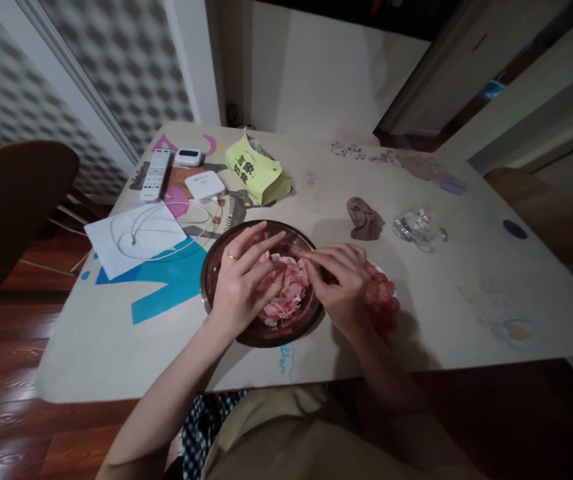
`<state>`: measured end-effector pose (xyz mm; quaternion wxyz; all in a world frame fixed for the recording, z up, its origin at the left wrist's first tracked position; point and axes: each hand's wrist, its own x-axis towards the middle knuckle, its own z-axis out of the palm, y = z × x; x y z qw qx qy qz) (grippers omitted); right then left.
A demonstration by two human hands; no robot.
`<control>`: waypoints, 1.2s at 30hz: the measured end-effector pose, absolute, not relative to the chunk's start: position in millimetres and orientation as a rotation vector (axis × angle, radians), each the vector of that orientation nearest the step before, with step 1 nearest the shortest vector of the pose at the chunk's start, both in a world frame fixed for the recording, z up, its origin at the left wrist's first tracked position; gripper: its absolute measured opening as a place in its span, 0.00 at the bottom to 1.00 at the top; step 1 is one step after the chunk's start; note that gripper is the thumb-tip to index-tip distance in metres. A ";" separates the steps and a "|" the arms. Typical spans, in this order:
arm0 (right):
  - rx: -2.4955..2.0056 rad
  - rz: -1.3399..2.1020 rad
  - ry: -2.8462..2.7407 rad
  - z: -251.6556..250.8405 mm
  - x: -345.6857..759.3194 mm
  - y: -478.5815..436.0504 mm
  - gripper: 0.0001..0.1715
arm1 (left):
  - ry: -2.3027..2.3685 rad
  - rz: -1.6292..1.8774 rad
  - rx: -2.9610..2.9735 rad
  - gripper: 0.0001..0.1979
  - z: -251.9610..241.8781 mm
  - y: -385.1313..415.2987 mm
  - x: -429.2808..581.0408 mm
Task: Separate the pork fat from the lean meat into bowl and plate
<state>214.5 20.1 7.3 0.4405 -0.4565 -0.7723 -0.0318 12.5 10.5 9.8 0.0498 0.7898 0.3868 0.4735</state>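
A round dark bowl point(212, 301) with a shiny rim stands on the table in front of me. In it lies a heap of pale pink pieces point(289, 300), perhaps thin slices of raw meat. My left hand point(246, 283) is over the bowl's left side, fingers spread and stretched above the heap. At the bowl's right edge, my right hand point(339, 280) has its fingers curled together, tips by the pink pieces; what they pinch, if anything, is too small to make out. Glossy red pieces point(383, 300) lie right of that hand, partly hidden by it, on something white.
Behind the bowl are a yellow-green bag point(261, 177), a white box point(205, 186) with a cable, a remote control point(157, 175) and a small display device point(189, 157). White paper point(133, 237) lies left. A brown cloth point(363, 219) and crumpled clear plastic point(417, 227) lie right. Chairs flank the table point(446, 300).
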 end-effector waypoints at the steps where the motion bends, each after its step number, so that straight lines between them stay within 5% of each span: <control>1: -1.141 -0.062 -1.920 7.2 216.4 20.8 0.06 | 1.206 1.420 2.404 0.05 8.1 11.9 11.4; 16: -1.163 -0.071 -1.869 8.7 225.7 24.3 0.05 | 1.344 1.110 2.365 0.11 -8.8 29.7 -2.0; 21: -1.112 -0.063 -1.829 10.6 226.3 24.5 0.05 | 1.307 1.169 2.373 0.26 11.0 11.5 17.3; 29: -0.900 -0.118 -1.711 28.2 238.1 17.2 0.07 | 0.875 0.859 2.475 0.11 -4.3 -32.2 94.6; 36: -0.896 -0.006 -1.689 36.4 258.6 27.0 0.10 | 0.997 1.134 2.637 0.08 -14.4 -42.6 133.8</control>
